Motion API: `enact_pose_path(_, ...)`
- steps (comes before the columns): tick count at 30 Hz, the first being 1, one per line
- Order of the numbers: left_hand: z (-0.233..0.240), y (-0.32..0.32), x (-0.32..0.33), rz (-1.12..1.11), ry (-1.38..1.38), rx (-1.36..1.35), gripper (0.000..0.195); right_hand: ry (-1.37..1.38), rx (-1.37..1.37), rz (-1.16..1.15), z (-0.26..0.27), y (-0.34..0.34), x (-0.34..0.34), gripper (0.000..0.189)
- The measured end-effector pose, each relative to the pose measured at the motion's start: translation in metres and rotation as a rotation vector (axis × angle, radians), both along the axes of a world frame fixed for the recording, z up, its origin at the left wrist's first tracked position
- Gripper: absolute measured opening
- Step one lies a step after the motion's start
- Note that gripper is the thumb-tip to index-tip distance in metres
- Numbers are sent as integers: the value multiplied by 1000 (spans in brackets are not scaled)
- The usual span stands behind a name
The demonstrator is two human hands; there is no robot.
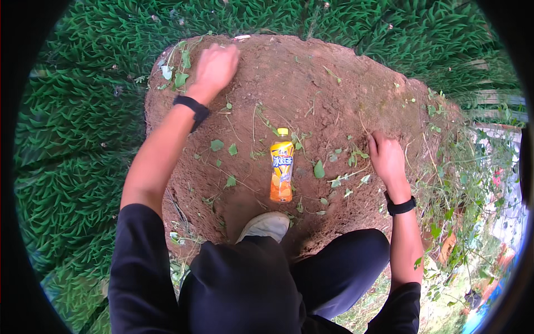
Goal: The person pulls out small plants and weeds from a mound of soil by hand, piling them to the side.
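A drink bottle with a yellow cap and an orange and yellow label [281,173] lies on the bare soil [292,92] before me. To its upper left, my left hand [217,64] is blurred and low over the dirt, beside a leafy green weed [182,78]; whether it holds anything cannot be told. My right hand [386,156] is right of the bottle, fingers curled, with a thin stem [362,121] at its thumb and fingertips. Small weeds [356,156] lie just left of that hand. Both wrists wear black bands.
Green grass-like matting [79,125] borders the soil on the left and along the top. Tangled plants [459,200] stand at the right edge. My shoe [267,225] rests on the dirt just below the bottle. Loose leaves [319,169] and stems lie scattered about.
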State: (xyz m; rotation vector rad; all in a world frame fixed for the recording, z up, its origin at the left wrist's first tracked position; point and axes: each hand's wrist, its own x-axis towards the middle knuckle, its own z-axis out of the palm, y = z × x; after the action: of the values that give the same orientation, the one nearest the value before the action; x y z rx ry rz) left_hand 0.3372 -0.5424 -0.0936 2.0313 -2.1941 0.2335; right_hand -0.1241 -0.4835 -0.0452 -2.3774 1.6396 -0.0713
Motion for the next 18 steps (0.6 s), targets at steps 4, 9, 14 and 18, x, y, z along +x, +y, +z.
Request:
enact_pose_path(4,-1,-12,71,127,-127,19,22,26,66,-18,-2,0,7,24)
enact_pose_path(9,-27,-34,112,203,-180,17,34,49,21,0,2,-3,16,23)
enact_pose_path(14,-42,-46,115,411,19,256,45,71,75,18,6,0,13,21)
enact_pose_path(18,-42,-51,121,533,-6,299,42,59,48,12,4,4,5,21)
